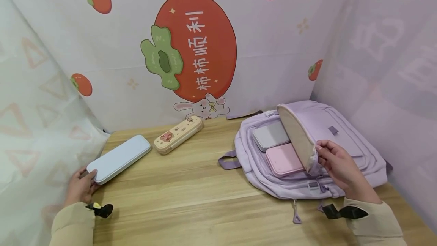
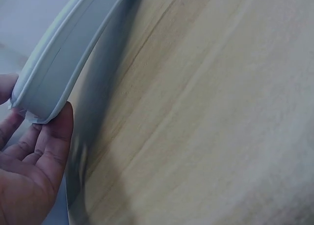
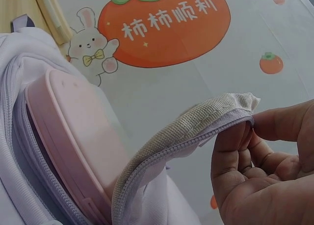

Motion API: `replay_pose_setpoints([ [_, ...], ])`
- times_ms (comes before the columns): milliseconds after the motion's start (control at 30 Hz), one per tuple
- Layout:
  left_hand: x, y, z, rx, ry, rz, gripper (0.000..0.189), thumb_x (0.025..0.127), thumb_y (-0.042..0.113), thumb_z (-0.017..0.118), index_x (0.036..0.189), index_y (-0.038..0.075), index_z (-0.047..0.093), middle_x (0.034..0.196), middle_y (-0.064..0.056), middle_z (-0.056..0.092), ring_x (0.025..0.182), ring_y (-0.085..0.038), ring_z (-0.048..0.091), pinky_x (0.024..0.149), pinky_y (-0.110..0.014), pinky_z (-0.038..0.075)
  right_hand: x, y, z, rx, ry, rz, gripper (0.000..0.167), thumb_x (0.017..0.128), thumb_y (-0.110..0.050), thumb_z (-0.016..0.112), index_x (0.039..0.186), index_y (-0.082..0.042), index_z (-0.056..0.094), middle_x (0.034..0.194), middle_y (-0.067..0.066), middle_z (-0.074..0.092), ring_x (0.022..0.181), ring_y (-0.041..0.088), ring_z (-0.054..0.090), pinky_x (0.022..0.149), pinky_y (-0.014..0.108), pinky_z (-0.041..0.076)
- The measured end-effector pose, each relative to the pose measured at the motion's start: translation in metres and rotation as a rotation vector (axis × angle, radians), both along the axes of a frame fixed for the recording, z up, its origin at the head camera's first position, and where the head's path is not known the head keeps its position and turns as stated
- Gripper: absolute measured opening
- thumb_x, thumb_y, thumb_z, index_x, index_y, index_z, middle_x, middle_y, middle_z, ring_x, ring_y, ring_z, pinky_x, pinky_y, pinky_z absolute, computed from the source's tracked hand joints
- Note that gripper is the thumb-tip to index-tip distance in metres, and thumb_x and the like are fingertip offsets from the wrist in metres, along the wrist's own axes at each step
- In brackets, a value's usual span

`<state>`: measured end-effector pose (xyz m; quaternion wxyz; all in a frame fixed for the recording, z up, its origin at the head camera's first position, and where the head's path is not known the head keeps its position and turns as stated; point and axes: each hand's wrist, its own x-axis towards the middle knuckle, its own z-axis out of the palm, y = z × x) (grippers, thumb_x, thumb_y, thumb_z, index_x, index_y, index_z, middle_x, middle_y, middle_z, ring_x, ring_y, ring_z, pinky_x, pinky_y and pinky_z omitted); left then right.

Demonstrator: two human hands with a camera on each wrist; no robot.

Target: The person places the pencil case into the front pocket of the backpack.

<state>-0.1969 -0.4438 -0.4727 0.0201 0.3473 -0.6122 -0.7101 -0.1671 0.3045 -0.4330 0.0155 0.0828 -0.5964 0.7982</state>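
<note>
At the left of the head view, my left hand [image 1: 78, 188] grips the near end of a light blue pencil case [image 1: 119, 158]. In the left wrist view the thumb lies on one face of that case [image 2: 59, 58] and fingertips on the other, its end lifted over the wood. My right hand [image 1: 341, 166] pinches the zippered edge of the front pocket flap [image 1: 298, 128] on a lilac backpack [image 1: 356, 143], holding it up. Inside the pocket lie a grey case [image 1: 271, 136] and a pink case [image 1: 285, 158], side by side. The right wrist view shows the pinched flap [image 3: 196, 126] close up.
A cream pencil case [image 1: 178, 134] with printed pictures lies at the back of the wooden table [image 1: 191, 200]. A purple strap loop [image 1: 229, 161] and a zipper pull [image 1: 296, 215] stick out from the backpack. White printed sheets [image 1: 266, 41] surround the table.
</note>
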Motion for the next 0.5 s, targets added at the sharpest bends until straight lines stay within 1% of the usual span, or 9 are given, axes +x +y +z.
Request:
replay_pose_setpoints([
  [33, 0.0003, 0.0004, -0.0002, 0.004, 0.007, 0.004, 0.079, 0.106, 0.019, 0.056, 0.168, 0.021, 0.007, 0.098, 0.019, 0.053, 0.076, 0.002, 0.063, 0.068, -0.021, 0.055, -0.0001, 0.0, 0.0003, 0.0, -0.001, 0.0, 0.026, 0.108, 0.004, 0.044, 0.105, -0.012, 0.064, 0.093, -0.004, 0.058, 0.08, 0.005, 0.054, 0.068, 0.018, 0.046],
  [100, 0.0008, 0.0009, -0.0004, 0.026, 0.017, 0.018, 0.078, 0.105, 0.018, 0.057, 0.167, 0.024, 0.01, 0.089, 0.021, 0.054, 0.075, 0.001, 0.063, 0.067, -0.021, 0.055, 0.0001, 0.0005, 0.0003, 0.0, -0.007, -0.002, 0.027, 0.108, 0.004, 0.043, 0.105, -0.012, 0.064, 0.093, -0.004, 0.058, 0.079, 0.005, 0.054, 0.067, 0.018, 0.046],
  [167, 0.0009, 0.001, -0.0003, 0.062, 0.026, 0.039, 0.067, 0.105, 0.017, 0.056, 0.162, 0.031, 0.023, 0.082, 0.02, 0.057, 0.074, 0.0, 0.064, 0.066, -0.022, 0.055, 0.0004, 0.0009, 0.0001, 0.0, -0.016, -0.01, 0.027, 0.108, 0.004, 0.043, 0.105, -0.012, 0.064, 0.093, -0.003, 0.058, 0.079, 0.005, 0.054, 0.067, 0.018, 0.046],
  [233, 0.0012, 0.0017, 0.0002, 0.086, 0.035, 0.053, 0.049, 0.106, 0.017, 0.056, 0.148, 0.035, 0.037, 0.081, 0.018, 0.059, 0.073, -0.002, 0.064, 0.065, -0.022, 0.054, 0.0007, 0.0013, -0.0001, -0.002, -0.023, -0.014, 0.027, 0.108, 0.004, 0.043, 0.105, -0.012, 0.064, 0.093, -0.003, 0.059, 0.079, 0.005, 0.054, 0.067, 0.018, 0.047],
  [267, 0.0012, 0.0021, 0.0005, 0.1, 0.038, 0.062, 0.041, 0.106, 0.017, 0.056, 0.139, 0.036, 0.042, 0.081, 0.017, 0.06, 0.072, -0.002, 0.064, 0.064, -0.023, 0.054, 0.0007, 0.0014, -0.0003, -0.003, -0.025, -0.015, 0.027, 0.108, 0.004, 0.043, 0.104, -0.012, 0.064, 0.093, -0.003, 0.059, 0.079, 0.005, 0.055, 0.067, 0.018, 0.047],
  [333, 0.0014, 0.0028, 0.0014, 0.121, 0.046, 0.07, 0.028, 0.106, 0.018, 0.056, 0.124, 0.036, 0.045, 0.081, 0.015, 0.062, 0.071, -0.004, 0.064, 0.062, -0.024, 0.053, 0.0005, 0.0015, -0.0007, -0.006, -0.024, -0.011, 0.027, 0.108, 0.004, 0.043, 0.104, -0.012, 0.064, 0.093, -0.004, 0.059, 0.08, 0.005, 0.055, 0.067, 0.018, 0.047],
  [400, 0.0015, 0.0038, 0.0023, 0.117, 0.053, 0.064, 0.024, 0.105, 0.018, 0.057, 0.119, 0.034, 0.047, 0.081, 0.014, 0.062, 0.07, -0.004, 0.064, 0.061, -0.024, 0.053, 0.0004, 0.0015, -0.001, -0.011, -0.018, -0.001, 0.027, 0.108, 0.004, 0.044, 0.104, -0.012, 0.064, 0.093, -0.004, 0.059, 0.08, 0.005, 0.055, 0.067, 0.017, 0.047],
  [500, 0.0012, 0.005, 0.004, 0.106, 0.053, 0.031, 0.021, 0.106, 0.02, 0.057, 0.118, 0.034, 0.047, 0.081, 0.014, 0.062, 0.07, -0.005, 0.063, 0.062, -0.024, 0.052, 0.0, 0.0013, -0.0007, -0.015, -0.011, 0.007, 0.025, 0.108, 0.003, 0.045, 0.105, -0.012, 0.064, 0.093, -0.004, 0.059, 0.08, 0.005, 0.055, 0.068, 0.017, 0.047],
])
